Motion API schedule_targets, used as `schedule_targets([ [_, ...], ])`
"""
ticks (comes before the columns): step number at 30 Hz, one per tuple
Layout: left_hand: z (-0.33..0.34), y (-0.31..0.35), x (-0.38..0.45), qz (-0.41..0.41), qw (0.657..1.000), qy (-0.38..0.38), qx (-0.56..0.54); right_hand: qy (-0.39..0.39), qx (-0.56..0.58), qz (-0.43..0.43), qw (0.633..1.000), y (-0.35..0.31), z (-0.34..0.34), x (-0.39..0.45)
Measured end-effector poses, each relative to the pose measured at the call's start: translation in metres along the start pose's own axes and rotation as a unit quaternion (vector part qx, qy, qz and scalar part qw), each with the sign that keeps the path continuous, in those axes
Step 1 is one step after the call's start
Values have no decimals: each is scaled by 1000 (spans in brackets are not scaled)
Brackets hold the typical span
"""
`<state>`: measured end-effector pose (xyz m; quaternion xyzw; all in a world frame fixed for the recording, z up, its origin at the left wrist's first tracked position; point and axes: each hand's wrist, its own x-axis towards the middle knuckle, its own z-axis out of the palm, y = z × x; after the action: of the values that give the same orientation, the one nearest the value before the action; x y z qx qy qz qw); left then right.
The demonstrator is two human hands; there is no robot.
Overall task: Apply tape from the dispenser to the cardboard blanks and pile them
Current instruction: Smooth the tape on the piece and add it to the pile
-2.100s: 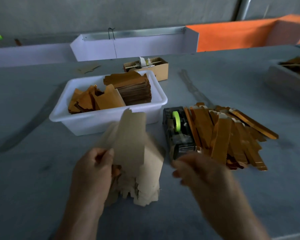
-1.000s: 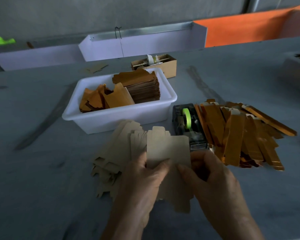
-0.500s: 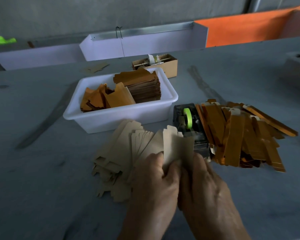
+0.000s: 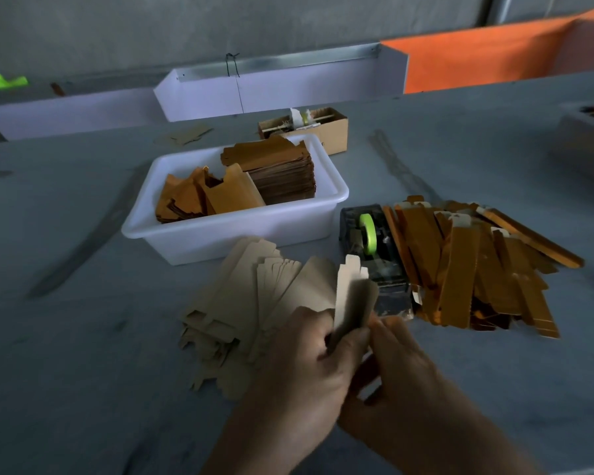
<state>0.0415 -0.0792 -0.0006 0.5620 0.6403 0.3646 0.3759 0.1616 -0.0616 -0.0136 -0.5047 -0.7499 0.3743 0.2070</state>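
Both hands met near the front edge of the grey bench [image 4: 83, 389] over one folded tan cardboard blank [image 4: 352, 296], which stood nearly upright between them. The left hand [image 4: 309, 368] had its fingers [image 4: 348, 339] curled round the blank's lower part, gripping it. The right hand [image 4: 405, 368] pressed in from the other side, its fingers [image 4: 391, 325] pinching the same blank low down.

The blank's upper end rose just in front of the black tape dispenser with a green roll [image 4: 371, 248], which sat near the middle of the bench. Left of the hands a fanned pile of flat tan cardboard blanks [image 4: 251, 303] lay on the bench, partly under the left hand. Right of the dispenser, touching it, lay a loose heap of folded gold-faced cardboard strips [image 4: 470, 265].

Behind the fanned pile stood a white plastic tub [image 4: 237, 231] holding gold-faced cardboard pieces, some stacked, some loose. Farther back, toward the far edge, sat a small open brown cardboard box [image 4: 333, 130], and behind it a white trough [image 4: 288, 87] beside an orange one [image 4: 477, 60].
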Motion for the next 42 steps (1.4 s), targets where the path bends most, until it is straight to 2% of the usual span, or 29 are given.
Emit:
schedule_targets([
  [3, -2, -4, 1, -6, 1000, 18, -19, -36, 55, -8, 998, 3, -10, 0],
  [7, -8, -8, 1, -24, 999, 4, -48, 15, 146, 31, 989, 11, -27, 0],
  [11, -3, -9, 2, -24, 999, -11, -37, 25, 328, 64, 942, 14, -15, 4],
  [15, -2, -12, 2, -42, 996, 33, -71, 57, 436, 94, 893, 16, -6, 7],
  [20, 3, -15, 2, -43, 993, 77, -74, 126, 419, 117, 892, 17, 0, 10],
  [22, 8, -15, 1, -20, 993, 111, -38, 149, 406, 115, 894, 18, 2, 10],
  [24, 15, -10, -3, 18, 987, 151, 50, 171, 395, 109, 896, 18, 3, 11],
  [25, 20, -7, -4, 53, 975, 174, 129, 180, 397, 106, 893, 17, 4, 11],
  [27, 29, -3, -7, 114, 939, 186, 266, 197, 406, 102, 886, 14, 5, 12],
  [29, 40, -7, -10, 157, 902, 217, 338, 207, 407, 99, 884, 12, 4, 12],
  [31, 45, -11, -10, 180, 895, 225, 341, 207, 412, 99, 882, 10, 2, 12],
  [33, 46, -11, -9, 156, 898, 213, 352, 201, 415, 95, 882, 10, 1, 10],
  [35, 52, -12, -12, 127, 922, 133, 340, 191, 404, 97, 889, 9, 1, 8],
  [38, 55, -10, -14, 93, 931, 149, 321, 190, 373, 116, 901, 11, 2, 7],
  [40, 59, -14, -15, 125, 915, 175, 342, 190, 371, 129, 900, 14, 3, 9],
  [42, 55, -14, -14, 159, 927, 184, 286, 190, 387, 140, 892, 15, 4, 10],
])
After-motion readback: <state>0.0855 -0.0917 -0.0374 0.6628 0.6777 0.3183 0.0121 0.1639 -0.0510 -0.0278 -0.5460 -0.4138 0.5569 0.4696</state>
